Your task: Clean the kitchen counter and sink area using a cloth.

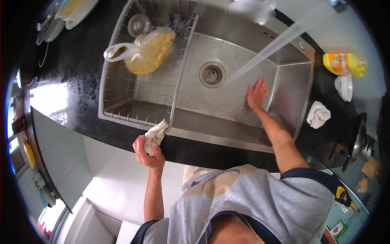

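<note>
My left hand (149,152) holds a crumpled off-white cloth (156,135) over the front rim of the stainless steel sink (213,138). Down in the basin, my right hand (257,93) has its fingers spread near the floor on the right, holding nothing; whether its palm touches the steel cannot be told. Water (268,47) streams from the faucet head (337,5) at the upper right toward the drain strainer (212,74). To the left, a wire rack (180,71) bears a tied clear plastic bag (149,55) of yellowish food and a round metal strainer (139,25).
On the black countertop (76,61), plates (79,15) stand at the upper left. A yellow bottle (344,64), a white bowl (344,88), a second white cloth (318,114) and a pan (357,140) lie along the right. A blurred whitish thing overhangs the sink's back edge.
</note>
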Tool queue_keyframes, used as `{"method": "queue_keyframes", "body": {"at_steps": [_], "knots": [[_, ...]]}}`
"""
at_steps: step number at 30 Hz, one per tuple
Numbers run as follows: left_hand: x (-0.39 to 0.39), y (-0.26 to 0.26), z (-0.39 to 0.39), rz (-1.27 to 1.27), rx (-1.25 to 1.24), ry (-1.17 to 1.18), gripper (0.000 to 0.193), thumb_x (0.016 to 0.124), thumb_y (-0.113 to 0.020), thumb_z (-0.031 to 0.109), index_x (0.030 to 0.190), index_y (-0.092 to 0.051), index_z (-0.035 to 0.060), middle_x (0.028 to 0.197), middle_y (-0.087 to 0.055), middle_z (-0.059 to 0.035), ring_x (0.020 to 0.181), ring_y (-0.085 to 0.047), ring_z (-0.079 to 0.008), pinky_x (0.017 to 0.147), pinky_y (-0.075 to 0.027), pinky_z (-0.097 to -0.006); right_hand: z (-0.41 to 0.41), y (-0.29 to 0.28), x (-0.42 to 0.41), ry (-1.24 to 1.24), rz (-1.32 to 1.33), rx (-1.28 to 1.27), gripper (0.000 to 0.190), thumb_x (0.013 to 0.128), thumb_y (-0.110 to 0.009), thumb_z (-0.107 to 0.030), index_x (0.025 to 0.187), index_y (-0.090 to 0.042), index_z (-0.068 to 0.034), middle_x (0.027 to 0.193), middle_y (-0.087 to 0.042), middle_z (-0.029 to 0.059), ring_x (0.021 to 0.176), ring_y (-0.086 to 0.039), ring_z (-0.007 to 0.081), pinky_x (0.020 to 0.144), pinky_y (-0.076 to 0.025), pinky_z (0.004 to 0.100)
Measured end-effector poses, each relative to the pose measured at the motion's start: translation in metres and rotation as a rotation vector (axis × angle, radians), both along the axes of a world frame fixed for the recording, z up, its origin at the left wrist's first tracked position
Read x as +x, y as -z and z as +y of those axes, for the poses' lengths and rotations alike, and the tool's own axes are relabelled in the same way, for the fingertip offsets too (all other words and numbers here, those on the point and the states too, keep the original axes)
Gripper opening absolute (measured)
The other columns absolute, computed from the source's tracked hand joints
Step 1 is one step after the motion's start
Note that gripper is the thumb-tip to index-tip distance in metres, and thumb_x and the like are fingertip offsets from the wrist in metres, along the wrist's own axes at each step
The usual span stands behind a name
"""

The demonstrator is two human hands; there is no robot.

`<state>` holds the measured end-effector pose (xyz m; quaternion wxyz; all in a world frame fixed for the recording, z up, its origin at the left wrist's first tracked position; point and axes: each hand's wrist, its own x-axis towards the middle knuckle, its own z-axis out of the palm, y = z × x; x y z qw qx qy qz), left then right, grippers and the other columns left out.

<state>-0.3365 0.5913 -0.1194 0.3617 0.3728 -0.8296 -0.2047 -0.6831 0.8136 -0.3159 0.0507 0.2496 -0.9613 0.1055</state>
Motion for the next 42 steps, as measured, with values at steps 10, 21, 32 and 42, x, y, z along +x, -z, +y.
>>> {"method": "queue_keyframes", "body": {"at_steps": [10,21,32,42], "knots": [[0.009,-0.001,0.002,-0.048,0.001,-0.033,0.032,0.078,-0.056,0.020,0.099,-0.047,-0.0020,0.088,-0.053,-0.0188,0.076,-0.053,-0.0318,0.064,-0.045,-0.0379,-0.170,-0.017,0.121,-1.358,-0.393,-0.256,0.044,0.082,-0.043,-0.016,0.125,-0.036,-0.008,0.128,-0.038,0.0117,0.120,-0.033,0.0263,0.099,-0.023,0.0427],[0.017,0.001,0.006,-0.019,-0.021,0.012,0.035,0.082,-0.050,0.025,0.099,-0.044,-0.0051,0.089,-0.051,-0.0205,0.078,-0.052,-0.0331,0.067,-0.043,-0.0408,-0.275,-0.018,0.132,-0.781,-1.237,-0.823,0.029,0.076,-0.051,-0.013,0.105,-0.054,-0.009,0.104,-0.055,0.0089,0.095,-0.053,0.0247,0.077,-0.044,0.0396],[-0.004,0.006,0.007,0.040,-0.008,0.061,0.039,0.085,-0.047,0.031,0.104,-0.041,-0.0022,0.095,-0.049,-0.0181,0.086,-0.049,-0.0288,0.074,-0.042,-0.0396,-0.352,0.099,-0.031,-0.441,-0.783,-1.140,0.022,0.081,-0.043,-0.020,0.101,-0.051,-0.012,0.084,-0.061,0.0056,0.073,-0.058,0.0225,0.062,-0.045,0.0400],[0.019,0.009,0.007,-0.018,-0.017,0.027,0.037,0.085,-0.046,0.026,0.106,-0.042,-0.0043,0.099,-0.048,-0.0175,0.087,-0.049,-0.0284,0.076,-0.040,-0.0393,-0.249,-0.030,0.022,-0.568,-0.135,-0.440,0.044,0.082,-0.048,-0.024,0.121,-0.040,-0.006,0.128,-0.037,0.0113,0.121,-0.029,0.0257,0.099,-0.022,0.0430]]}}
